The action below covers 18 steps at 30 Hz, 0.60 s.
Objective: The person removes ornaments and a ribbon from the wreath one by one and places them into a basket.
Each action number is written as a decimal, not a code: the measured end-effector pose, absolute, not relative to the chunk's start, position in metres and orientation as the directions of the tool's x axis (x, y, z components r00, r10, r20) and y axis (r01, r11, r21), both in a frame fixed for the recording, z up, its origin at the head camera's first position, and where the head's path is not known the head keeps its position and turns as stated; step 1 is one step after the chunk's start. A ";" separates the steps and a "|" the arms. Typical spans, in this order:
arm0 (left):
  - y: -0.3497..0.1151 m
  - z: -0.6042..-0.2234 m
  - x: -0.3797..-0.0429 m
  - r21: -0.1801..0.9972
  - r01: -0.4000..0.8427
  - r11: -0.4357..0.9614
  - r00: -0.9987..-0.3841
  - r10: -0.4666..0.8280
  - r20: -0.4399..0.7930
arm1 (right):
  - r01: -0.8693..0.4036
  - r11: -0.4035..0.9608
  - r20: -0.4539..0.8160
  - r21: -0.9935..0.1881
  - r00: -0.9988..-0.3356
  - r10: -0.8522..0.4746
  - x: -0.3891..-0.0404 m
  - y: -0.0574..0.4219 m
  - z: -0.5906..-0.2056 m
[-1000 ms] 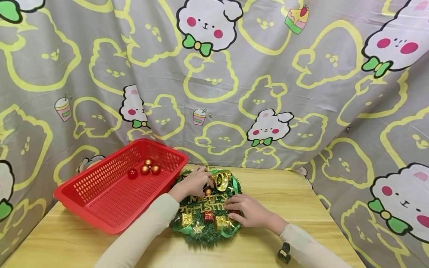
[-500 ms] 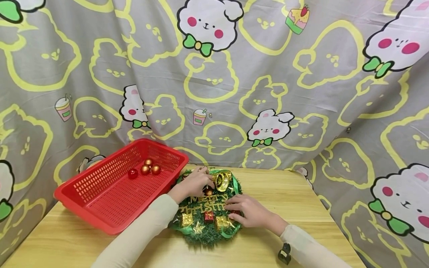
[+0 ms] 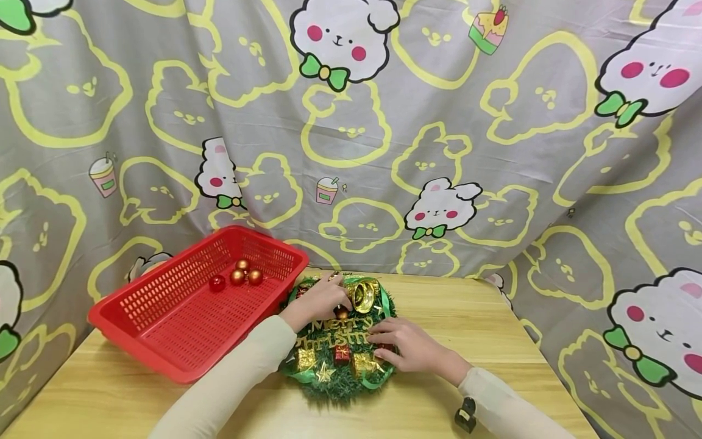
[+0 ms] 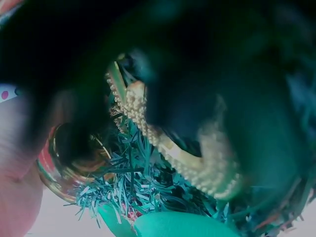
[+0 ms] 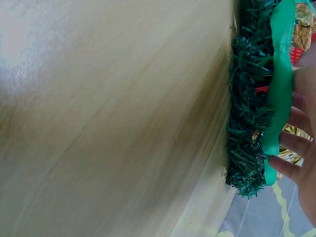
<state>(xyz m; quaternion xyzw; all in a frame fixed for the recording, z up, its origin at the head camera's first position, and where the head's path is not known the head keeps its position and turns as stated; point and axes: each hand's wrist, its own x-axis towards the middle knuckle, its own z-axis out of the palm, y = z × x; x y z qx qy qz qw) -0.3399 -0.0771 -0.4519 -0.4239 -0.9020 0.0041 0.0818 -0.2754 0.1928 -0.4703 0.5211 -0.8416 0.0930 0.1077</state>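
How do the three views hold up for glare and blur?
Head: evenly lit, the wreath clear; left wrist: dark blur covers the top and much of the right, tinsel below sharper; right wrist: glare whitens the table at upper left.

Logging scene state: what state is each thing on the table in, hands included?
Wreath: flat on table, decorated side up.
Left hand: fingers curled at bronze bauble; grip partly hidden.
Right hand: fingers spread, resting on wreath edge.
Bell: on its side, mouth showing.
Lettering: partly covered by right hand.
Red basket: upright, four baubles visible inside.
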 end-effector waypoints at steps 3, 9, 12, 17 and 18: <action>-0.078 -0.452 -0.339 -0.088 0.778 0.622 -0.603 0.778 0.173 | -0.897 0.440 0.278 -0.040 -0.433 -0.857 -0.276 0.193 -0.470; -0.079 -0.450 -0.338 -0.113 0.774 0.623 -0.601 0.779 0.178 | -0.902 0.431 0.284 -0.038 -0.423 -0.860 -0.276 0.192 -0.470; -0.080 -0.447 -0.338 -0.101 0.764 0.637 -0.620 0.769 0.156 | -0.903 0.429 0.284 -0.039 -0.422 -0.861 -0.276 0.192 -0.470; -0.080 -0.442 -0.338 -0.087 0.747 0.659 -0.646 0.751 0.141 | -0.901 0.432 0.280 -0.043 -0.426 -0.861 -0.275 0.192 -0.469; -0.080 -0.441 -0.338 -0.085 0.744 0.662 -0.648 0.748 0.144 | -0.901 0.432 0.279 -0.046 -0.427 -0.860 -0.275 0.192 -0.468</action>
